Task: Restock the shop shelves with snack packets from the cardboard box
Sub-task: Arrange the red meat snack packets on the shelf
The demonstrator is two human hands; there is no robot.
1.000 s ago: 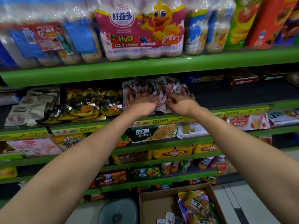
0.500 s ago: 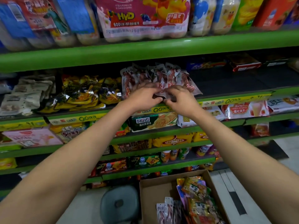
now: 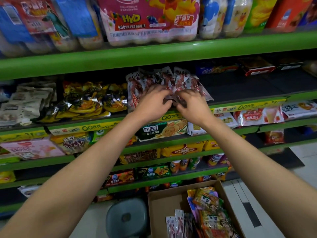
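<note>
Fingers: both sets are curled, their tips buried among a cluster of red and clear plastic snack packets (image 3: 164, 83) standing on the second green metal shelf (image 3: 240, 93); how firmly they pinch the wrappers cannot be made out, because the fingertips are blurred and partly hidden.
Left hand (image 3: 152, 103): reaches up from a bare forearm, knuckles towards the camera, fingers bent onto the lower front of the red packets.
Right hand (image 3: 192, 105): just beside the left hand, almost touching it, fingers bent onto the same cluster from its right side.
Red packets: upright and fanned out, leaning a little, at the front edge of the shelf, with bare dark shelf to their right.
Neighbouring stock: shiny yellow and black foil bags (image 3: 82, 100) lie heaped just left of the red packets; pale grey paper-look bags (image 3: 25, 103) sit further left.
Shelf above: a large pink plastic multipack of drink bottles with a yellow duck (image 3: 151, 19) stands directly over the hands.
Shelves below: green biscuit packs (image 3: 163, 129) and other wrapped snacks fill the lower tiers.
Brown cardboard box (image 3: 164, 200): open on the floor at lower right, holding orange and yellow snack packets (image 3: 207, 208) along its right side and a few narrow red and clear packets (image 3: 175, 224) near the bottom edge.
Grey round plastic stool (image 3: 127, 219): on the floor just left of the box.
</note>
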